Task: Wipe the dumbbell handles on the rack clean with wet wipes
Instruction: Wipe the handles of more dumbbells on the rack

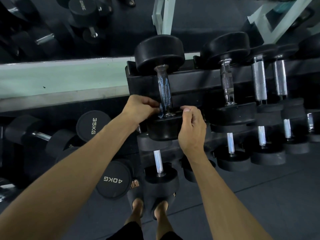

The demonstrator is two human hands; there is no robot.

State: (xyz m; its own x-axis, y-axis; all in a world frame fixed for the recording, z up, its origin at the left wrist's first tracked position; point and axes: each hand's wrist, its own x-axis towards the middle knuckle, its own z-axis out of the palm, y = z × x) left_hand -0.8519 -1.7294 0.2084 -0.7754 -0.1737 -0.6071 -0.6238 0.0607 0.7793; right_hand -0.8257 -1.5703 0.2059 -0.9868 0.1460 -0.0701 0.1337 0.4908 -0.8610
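Dumbbell handle (164, 89) on the rack's (190, 78) top row, leftmost of that row; long axis runs 12 to 6 between its two black heads. We note bluish streaks along the shaft.

Our left hand (140, 108) sits at 9 o'clock of the handle's near end, fingers curled and pinching a bluish wet wipe (161, 110) against the shaft base. Our right hand (191, 125) is at 3 o'clock of the same end, fingers curled, thumb on top; whether it holds a corner of the wipe we cannot tell. The left hand is nearer the shaft.

We judge the next stroke runs toward 12, up the shaft.

Around: the near head (164, 129) lies directly under both hands and crowds the wrists. Neighbouring handle (227, 84) at 3 o'clock, well apart. 35KG dumbbell (91, 126) on the floor at 8 o'clock.
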